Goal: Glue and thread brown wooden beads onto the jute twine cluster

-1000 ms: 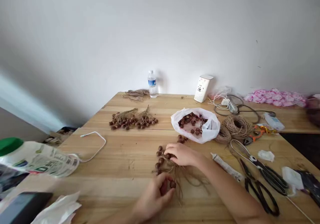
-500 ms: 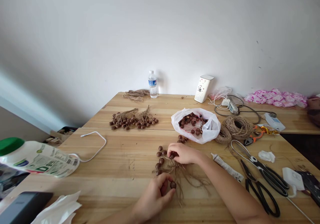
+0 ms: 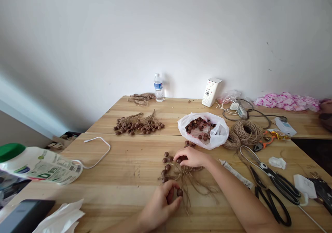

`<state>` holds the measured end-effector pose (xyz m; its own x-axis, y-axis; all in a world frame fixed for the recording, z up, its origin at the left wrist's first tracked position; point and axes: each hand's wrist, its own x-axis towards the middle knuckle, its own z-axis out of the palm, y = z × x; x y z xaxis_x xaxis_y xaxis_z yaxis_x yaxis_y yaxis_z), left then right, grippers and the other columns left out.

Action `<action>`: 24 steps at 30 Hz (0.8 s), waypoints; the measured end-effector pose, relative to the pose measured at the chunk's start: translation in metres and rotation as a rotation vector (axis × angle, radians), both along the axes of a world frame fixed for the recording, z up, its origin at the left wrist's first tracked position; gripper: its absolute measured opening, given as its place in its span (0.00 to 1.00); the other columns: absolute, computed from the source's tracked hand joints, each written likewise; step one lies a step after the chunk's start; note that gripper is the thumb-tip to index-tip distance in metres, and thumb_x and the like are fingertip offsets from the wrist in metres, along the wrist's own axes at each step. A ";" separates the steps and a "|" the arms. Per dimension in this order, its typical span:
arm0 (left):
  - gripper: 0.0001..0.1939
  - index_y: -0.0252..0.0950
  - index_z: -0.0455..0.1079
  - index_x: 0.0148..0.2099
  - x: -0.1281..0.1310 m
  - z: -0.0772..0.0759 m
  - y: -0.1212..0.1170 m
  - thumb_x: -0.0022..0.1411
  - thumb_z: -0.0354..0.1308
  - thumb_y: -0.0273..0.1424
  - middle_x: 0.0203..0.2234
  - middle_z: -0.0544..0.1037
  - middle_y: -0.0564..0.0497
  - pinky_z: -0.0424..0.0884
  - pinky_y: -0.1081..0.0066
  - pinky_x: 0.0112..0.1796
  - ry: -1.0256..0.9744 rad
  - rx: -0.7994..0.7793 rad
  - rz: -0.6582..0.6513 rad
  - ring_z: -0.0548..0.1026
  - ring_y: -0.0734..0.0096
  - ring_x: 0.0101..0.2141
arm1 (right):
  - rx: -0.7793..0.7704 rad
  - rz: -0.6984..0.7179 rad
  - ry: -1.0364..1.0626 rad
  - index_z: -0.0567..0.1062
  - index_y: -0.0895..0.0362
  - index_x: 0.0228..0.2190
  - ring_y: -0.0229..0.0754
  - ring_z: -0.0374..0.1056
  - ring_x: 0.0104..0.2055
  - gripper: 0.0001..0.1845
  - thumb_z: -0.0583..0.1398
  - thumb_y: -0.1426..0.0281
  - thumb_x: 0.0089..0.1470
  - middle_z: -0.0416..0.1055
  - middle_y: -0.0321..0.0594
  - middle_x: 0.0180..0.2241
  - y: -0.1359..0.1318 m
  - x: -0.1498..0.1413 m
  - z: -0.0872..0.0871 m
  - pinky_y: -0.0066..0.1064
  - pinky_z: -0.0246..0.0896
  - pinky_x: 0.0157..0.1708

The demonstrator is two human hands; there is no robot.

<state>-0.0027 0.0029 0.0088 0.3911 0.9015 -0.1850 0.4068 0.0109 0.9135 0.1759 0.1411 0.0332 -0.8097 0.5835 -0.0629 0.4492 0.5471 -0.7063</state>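
One brown nut (image 3: 180, 192) is at the near part of the bench (image 3: 124, 198), gripped between the thumb and curled fingers of the left hand (image 3: 160, 205), their tips apart by only the nut's width, while the right hand (image 3: 192, 157), just beyond, pinches a second nut (image 3: 178, 160) with its bent fingers, partly hiding it. Brown strings (image 3: 185, 174) fan out beneath and between the hands, with loose-looking nuts (image 3: 167, 167) along their left side. Farther out are an open white bag (image 3: 220, 137) holding more nuts, twine coils (image 3: 246, 131) beside it, black scissors (image 3: 258, 180) at the right and tied bunches (image 3: 140, 124) at the far left.
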 end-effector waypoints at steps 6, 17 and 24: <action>0.07 0.34 0.65 0.38 0.000 -0.002 -0.001 0.55 0.54 0.29 0.18 0.54 0.61 0.53 0.75 0.23 -0.015 0.000 0.004 0.55 0.76 0.22 | 0.039 -0.016 0.003 0.78 0.56 0.40 0.43 0.70 0.41 0.17 0.66 0.77 0.44 0.76 0.41 0.39 0.003 0.001 -0.002 0.30 0.61 0.44; 0.06 0.35 0.64 0.37 0.001 0.000 0.000 0.55 0.53 0.30 0.18 0.55 0.61 0.54 0.75 0.23 -0.008 -0.002 0.008 0.55 0.75 0.21 | 0.086 -0.021 0.011 0.79 0.56 0.39 0.43 0.71 0.40 0.16 0.66 0.77 0.44 0.78 0.42 0.37 0.005 0.002 -0.005 0.31 0.62 0.44; 0.07 0.34 0.64 0.38 0.001 0.000 0.000 0.55 0.53 0.30 0.18 0.55 0.61 0.53 0.75 0.23 -0.008 0.002 0.006 0.55 0.75 0.22 | 0.106 -0.013 0.010 0.79 0.59 0.39 0.43 0.71 0.40 0.16 0.66 0.78 0.44 0.77 0.45 0.38 0.004 0.002 -0.004 0.31 0.62 0.44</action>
<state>-0.0017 0.0027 0.0086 0.3869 0.9043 -0.1806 0.3998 0.0120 0.9165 0.1780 0.1451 0.0292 -0.8022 0.5970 0.0083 0.4499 0.6134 -0.6491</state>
